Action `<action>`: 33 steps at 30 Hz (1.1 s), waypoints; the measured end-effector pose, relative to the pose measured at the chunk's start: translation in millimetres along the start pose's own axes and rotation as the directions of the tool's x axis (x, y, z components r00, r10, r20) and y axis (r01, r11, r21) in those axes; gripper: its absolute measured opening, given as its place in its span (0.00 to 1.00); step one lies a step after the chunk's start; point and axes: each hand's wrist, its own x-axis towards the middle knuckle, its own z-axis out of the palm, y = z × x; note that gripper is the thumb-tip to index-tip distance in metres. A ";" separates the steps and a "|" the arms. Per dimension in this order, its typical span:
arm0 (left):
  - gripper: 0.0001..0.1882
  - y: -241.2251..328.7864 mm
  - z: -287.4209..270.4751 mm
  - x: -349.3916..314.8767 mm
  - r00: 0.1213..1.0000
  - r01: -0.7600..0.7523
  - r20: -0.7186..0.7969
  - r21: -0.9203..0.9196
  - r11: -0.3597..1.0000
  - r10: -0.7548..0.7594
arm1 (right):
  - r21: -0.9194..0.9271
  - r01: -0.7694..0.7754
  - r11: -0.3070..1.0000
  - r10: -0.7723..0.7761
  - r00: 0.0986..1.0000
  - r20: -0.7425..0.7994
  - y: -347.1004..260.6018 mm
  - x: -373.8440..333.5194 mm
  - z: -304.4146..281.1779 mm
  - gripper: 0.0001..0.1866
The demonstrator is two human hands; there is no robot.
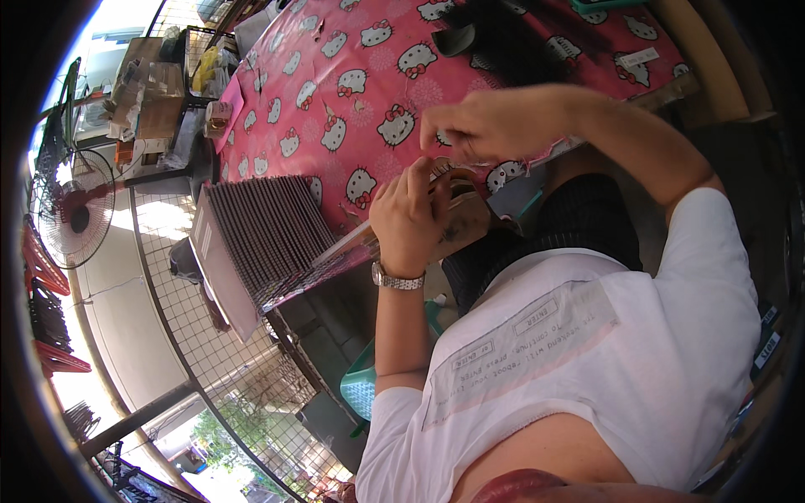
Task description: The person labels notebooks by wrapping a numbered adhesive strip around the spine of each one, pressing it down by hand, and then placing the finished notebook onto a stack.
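Observation:
My left hand [408, 216], with a metal watch on the wrist, is closed on a brown board-like piece [466, 220] at the table's near edge. A short row of pale ridges, perhaps wire loops, shows along its top edge. Just above and to the right, my right hand [499, 126] hovers with its fingers bent inward; anything between them is hidden. Beyond that hand a dark, blurred bundle of thin strands [532, 38] lies on the table. To the left stands a thick stack of dark-edged notebooks or boards [272, 222], with a pale cover at its outer end.
A pink cat-patterned cover lies over the table [293, 92]. At the far left are a standing fan [80, 205], cardboard boxes [159, 101] and a wire-mesh wall [180, 293]. A white cup [218, 117] stands on the table edge. A green plastic basket [359, 387] is below.

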 end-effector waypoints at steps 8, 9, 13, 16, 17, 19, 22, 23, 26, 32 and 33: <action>0.09 -11.1 1.6 -8.7 0.993 -0.115 0.042 0.044 0.992 0.113 | -0.531 -0.787 0.315 0.212 0.604 -0.769 170.4 110.3 -38.6 0.32; 0.09 4.1 -3.7 -4.0 0.992 -0.124 0.005 0.031 0.992 0.124 | -0.547 -0.803 0.234 0.187 0.590 -0.786 177.4 111.3 -37.5 0.32; 0.12 0.8 9.6 -15.6 0.996 -0.078 -0.037 -0.034 0.996 0.077 | -0.666 -0.730 0.155 0.251 0.681 -0.688 187.1 117.6 -41.5 0.32; 0.13 -1.3 5.5 -26.7 0.999 -0.011 -0.038 0.107 0.994 0.015 | -0.764 -0.423 0.488 0.254 0.906 -0.340 122.2 112.0 -27.4 0.28; 0.13 4.5 3.6 -26.6 0.998 0.038 -0.046 0.187 0.982 -0.030 | -0.558 -0.259 0.788 0.267 0.961 -0.069 102.5 105.0 -30.2 0.27; 0.13 22.4 2.6 -31.1 0.966 0.253 -0.136 0.339 0.906 -0.219 | 0.289 -0.089 0.953 0.024 0.975 0.222 84.1 86.3 -19.5 0.26; 0.14 15.1 18.2 -49.7 0.881 0.444 -0.296 0.247 0.861 -0.369 | 0.690 -0.088 0.718 -0.196 0.926 0.321 42.1 50.9 2.1 0.25; 0.16 16.7 19.2 -50.5 0.884 0.436 -0.304 0.259 0.862 -0.356 | 0.614 -0.104 0.783 -0.168 0.914 0.369 33.4 44.1 4.0 0.26; 0.19 11.1 19.9 -51.0 0.898 0.371 -0.330 0.209 0.905 -0.292 | 0.583 -0.067 0.809 -0.202 0.901 0.384 34.2 38.8 -5.9 0.28; 0.20 2.7 20.0 -46.5 0.894 0.341 -0.364 0.172 0.924 -0.262 | 0.306 -0.103 0.946 -0.017 0.931 0.365 34.9 52.2 -12.3 0.27; 0.20 2.4 19.4 -45.5 0.890 0.335 -0.376 0.157 0.929 -0.257 | 0.579 -0.039 0.815 -0.207 0.912 0.353 36.0 55.0 -14.7 0.26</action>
